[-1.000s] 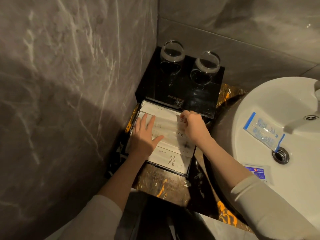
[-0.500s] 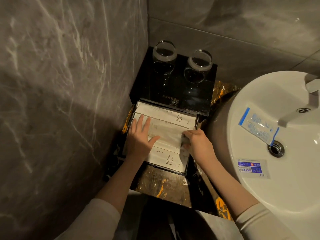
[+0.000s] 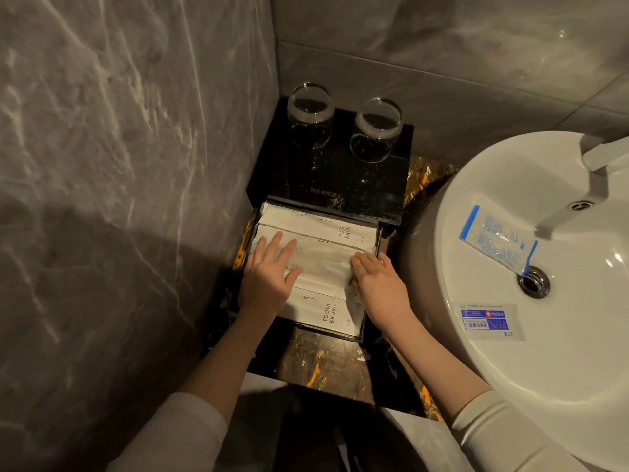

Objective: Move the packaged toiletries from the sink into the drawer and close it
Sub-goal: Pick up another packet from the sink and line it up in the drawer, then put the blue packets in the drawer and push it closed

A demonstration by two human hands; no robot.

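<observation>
Pressing down with my left hand [image 3: 270,277], I keep its fingers straight and spread flat across the white toothbrush packets [image 3: 323,264] that lie side by side in the open drawer [image 3: 369,291]; the palm rests on the left half of the stack and grips nothing. My right hand [image 3: 379,284] sits at the drawer's right edge with its fingers bent down onto the ends of the same packets, the tips tucked into the crumpled paper there; whether they actually pinch a packet or only push on it I cannot tell. One packet at the near end shows the words TOOTH BRUSH, and another at the far end shows the same print. The drawer is pulled out from a black box [image 3: 340,172] pushed into the corner of the grey marble walls, and two clear glasses [image 3: 376,126] stand upright on the box's top, side by side. To my right is the white round sink [image 3: 493,369]. Two sealed packets lie inside its basin: a clear sachet with blue edges [image 3: 497,241] near the drain [image 3: 533,284], under the faucet [image 3: 578,206], and a flat sachet with a blue label [image 3: 488,321] closer to the near rim. Both sleeves are pale and pushed up my forearms.
</observation>
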